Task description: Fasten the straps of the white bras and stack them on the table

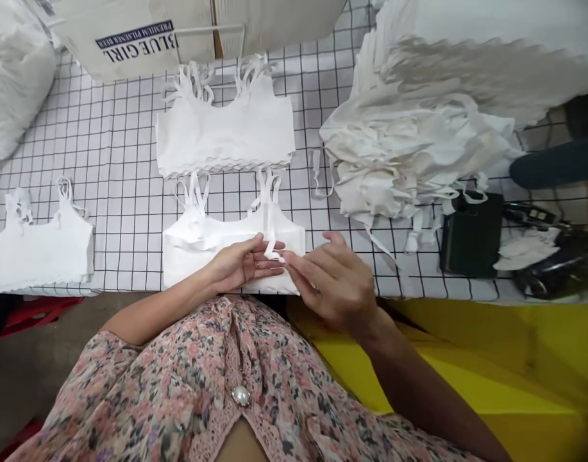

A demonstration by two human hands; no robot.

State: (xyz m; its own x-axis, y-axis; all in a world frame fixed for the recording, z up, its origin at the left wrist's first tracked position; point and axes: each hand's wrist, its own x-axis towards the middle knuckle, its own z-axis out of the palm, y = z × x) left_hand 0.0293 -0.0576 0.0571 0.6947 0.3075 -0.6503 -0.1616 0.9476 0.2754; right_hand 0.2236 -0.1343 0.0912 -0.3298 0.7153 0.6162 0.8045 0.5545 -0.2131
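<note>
A white camisole-style bra top [226, 228] lies at the table's front edge, its thin shoulder straps pointing away from me. My left hand [243, 263] rests palm up over its lower part, fingers stretched out and apart. Across those fingers runs a narrow white strap [270, 240], twisted near its end. My right hand [335, 276] pinches the strap's end between thumb and forefinger, just right of the left fingertips. Directly behind is a neat stack of similar white tops [226, 131].
At left sits a smaller pile of white tops [43, 247]. A loose heap of white garments [404, 154] lies at right, beside a dark phone [471, 234] and keys [529, 215]. A cardboard box [140, 42] stands at the back on the checked tablecloth [115, 128].
</note>
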